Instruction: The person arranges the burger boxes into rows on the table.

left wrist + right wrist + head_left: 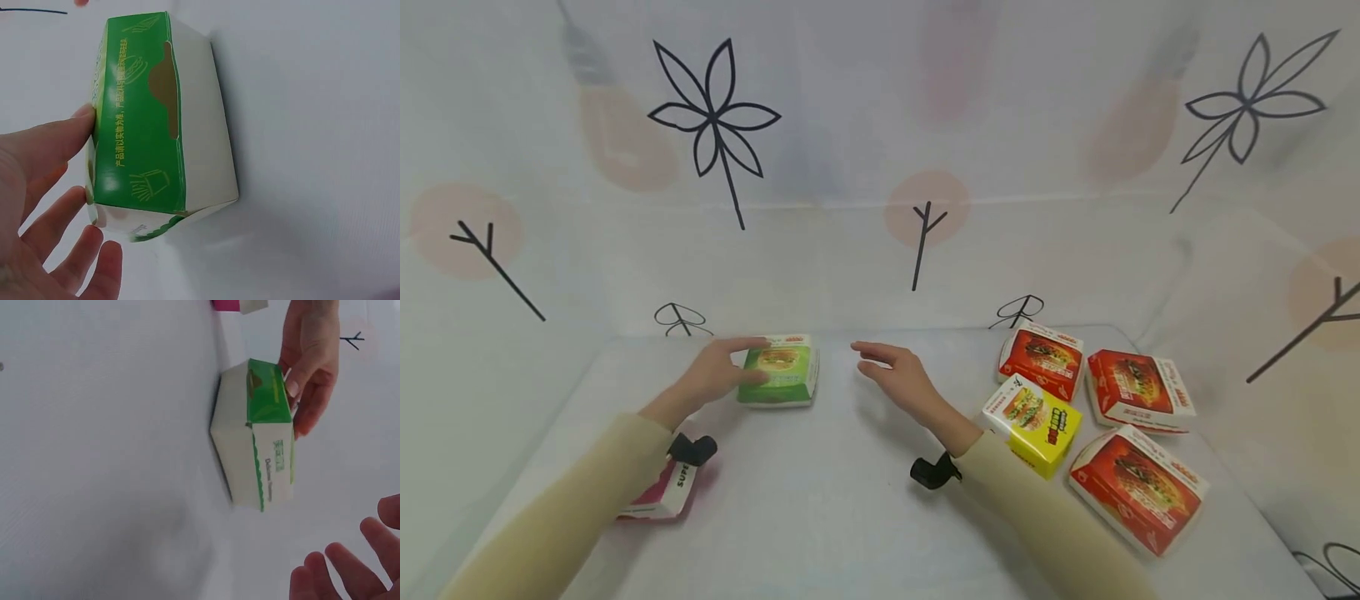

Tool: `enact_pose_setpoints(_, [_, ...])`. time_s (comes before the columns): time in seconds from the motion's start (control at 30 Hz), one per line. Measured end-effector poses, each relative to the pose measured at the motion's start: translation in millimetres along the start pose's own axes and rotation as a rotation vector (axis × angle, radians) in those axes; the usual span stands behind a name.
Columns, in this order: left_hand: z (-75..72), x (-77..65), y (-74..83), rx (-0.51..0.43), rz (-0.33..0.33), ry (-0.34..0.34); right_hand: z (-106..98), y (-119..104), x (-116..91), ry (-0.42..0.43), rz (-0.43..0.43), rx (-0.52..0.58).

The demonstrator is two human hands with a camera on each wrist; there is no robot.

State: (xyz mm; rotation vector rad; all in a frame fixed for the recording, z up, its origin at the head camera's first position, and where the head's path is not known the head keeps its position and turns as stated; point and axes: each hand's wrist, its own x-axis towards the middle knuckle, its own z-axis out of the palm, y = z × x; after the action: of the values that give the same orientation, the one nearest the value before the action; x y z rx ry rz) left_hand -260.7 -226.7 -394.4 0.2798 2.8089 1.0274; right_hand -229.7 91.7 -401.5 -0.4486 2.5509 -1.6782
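A green burger box sits on the white-covered table, left of the middle. My left hand is over its left side, and the thumb touches the top front edge. The other fingers are loosely bent near the box's upper left corner, not clearly wrapped round it. In the right wrist view, that box shows its side panel with small print. My right hand hovers to the right of the box, apart from it, holding nothing. Its spread fingers show in the right wrist view's lower corner.
On the right are a yellow burger box and red boxes at the back, far right and front. A pink box lies partly under my left forearm. A patterned white cloth hangs behind the table.
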Motion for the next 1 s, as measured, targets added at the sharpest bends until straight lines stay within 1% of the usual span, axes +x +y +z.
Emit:
enact_pose_setpoints(0.07, [3.1, -0.2, 3.2, -0.014, -0.022, -0.002, 3.3, -1.4, 2.9, -0.019, 0.025, -0.008])
enact_pose_setpoints(0.23, [8.4, 0.1, 10.1, -0.054, -0.04, -0.008, 11.1, -2.5, 13.0, -0.059, 0.055, -0.014])
enact_pose_setpoints(0.43, [14.9, 1.5, 17.6, -0.075, -0.036, -0.024, 20.2, 5.3, 28.5, -0.063, 0.09, -0.016])
enact_pose_setpoints(0.63, [20.4, 1.0, 22.0, -0.08, -0.036, -0.037, 29.1, 8.9, 39.2, -0.068, 0.101, 0.011])
enact_pose_setpoints(0.8, [22.9, 0.6, 24.3, -0.081, -0.005, -0.067, 35.0, 12.3, 44.6, -0.08, 0.093, -0.021])
enact_pose_setpoints(0.87, [23.3, 0.1, 24.2, -0.08, 0.017, -0.076, 36.3, 14.6, 46.5, -0.076, 0.089, -0.033])
enact_pose_setpoints(1.0, [24.3, -1.6, 22.6, -0.063, 0.053, -0.075, 37.1, 16.6, 48.0, -0.07, 0.09, -0.037])
